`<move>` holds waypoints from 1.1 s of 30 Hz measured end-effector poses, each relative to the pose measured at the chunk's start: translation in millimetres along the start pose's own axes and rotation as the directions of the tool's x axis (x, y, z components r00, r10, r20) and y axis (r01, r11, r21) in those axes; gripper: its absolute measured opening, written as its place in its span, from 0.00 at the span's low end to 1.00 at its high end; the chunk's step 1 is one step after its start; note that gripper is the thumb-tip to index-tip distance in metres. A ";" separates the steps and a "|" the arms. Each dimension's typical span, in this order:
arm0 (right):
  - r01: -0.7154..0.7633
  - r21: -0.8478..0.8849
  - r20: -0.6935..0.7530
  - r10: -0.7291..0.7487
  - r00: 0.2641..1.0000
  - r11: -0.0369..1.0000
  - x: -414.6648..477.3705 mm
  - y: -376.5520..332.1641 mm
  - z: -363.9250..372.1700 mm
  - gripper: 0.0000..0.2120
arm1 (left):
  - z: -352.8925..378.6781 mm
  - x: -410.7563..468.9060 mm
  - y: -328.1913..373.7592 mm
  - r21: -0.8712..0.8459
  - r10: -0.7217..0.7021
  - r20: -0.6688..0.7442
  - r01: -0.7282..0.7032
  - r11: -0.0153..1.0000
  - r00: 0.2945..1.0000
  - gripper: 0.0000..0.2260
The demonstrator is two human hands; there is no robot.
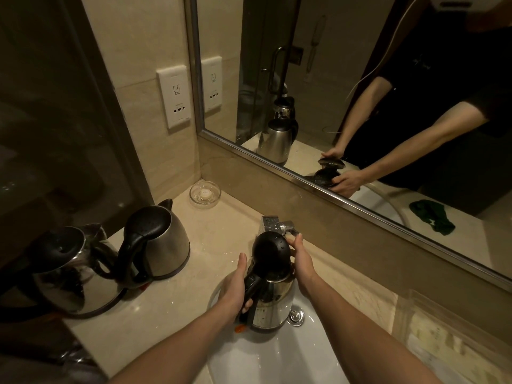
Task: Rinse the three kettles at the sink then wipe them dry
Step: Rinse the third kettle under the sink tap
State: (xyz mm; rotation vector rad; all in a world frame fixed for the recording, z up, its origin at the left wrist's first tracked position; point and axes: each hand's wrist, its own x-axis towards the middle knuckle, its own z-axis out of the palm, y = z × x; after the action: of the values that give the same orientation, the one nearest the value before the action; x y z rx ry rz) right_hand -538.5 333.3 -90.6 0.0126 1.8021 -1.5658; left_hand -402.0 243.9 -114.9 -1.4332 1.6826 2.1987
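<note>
While the left hand (235, 286) grips the black handle (250, 286) of 1 steel kettle (273, 306), the right hand (300, 261) holds its raised black lid (270, 253), thumb and fingers curled on the lid's far side. Kettle upright, held over the rear-left edge of the white sink (277, 356), just below the chrome faucet (273, 224). 2 further steel kettles stand just beside each other at the left edge of the counter (221, 217): 1 nearer the back (166, 245), 1 at the front (69, 278). A glass dish (205, 194) sits in the back-left corner, below the mirror (360, 79) and wall socket (174, 98).
</note>
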 end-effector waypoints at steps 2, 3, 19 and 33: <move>0.010 -0.004 0.004 -0.010 1.000 1.000 0.6 0.2 -0.1 0.29 | -0.2 0.4 -0.1 0.002 0.003 -0.001 -0.003 1.000 1.000 0.35; 0.013 -0.005 0.004 -0.013 1.000 1.000 0.8 0.1 0.2 0.29 | -0.3 0.8 -0.3 0.002 0.002 -0.004 -0.002 1.000 1.000 0.35; 0.010 0.002 0.003 -0.010 1.000 1.000 3.7 0.7 2.2 0.29 | -3.0 2.1 -0.2 0.009 0.006 -0.010 -0.006 1.000 1.000 0.34; -0.005 -0.006 -0.007 0.005 1.000 1.000 3.3 0.8 0.1 0.29 | 0.3 1.8 -2.1 0.003 0.044 -0.018 -0.044 0.999 0.999 0.34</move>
State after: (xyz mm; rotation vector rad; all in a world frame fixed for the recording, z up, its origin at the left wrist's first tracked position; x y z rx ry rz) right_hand -540.5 331.9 -93.0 0.0194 1.8112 -1.5583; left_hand -402.1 244.2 -117.7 -1.4333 1.7386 2.2121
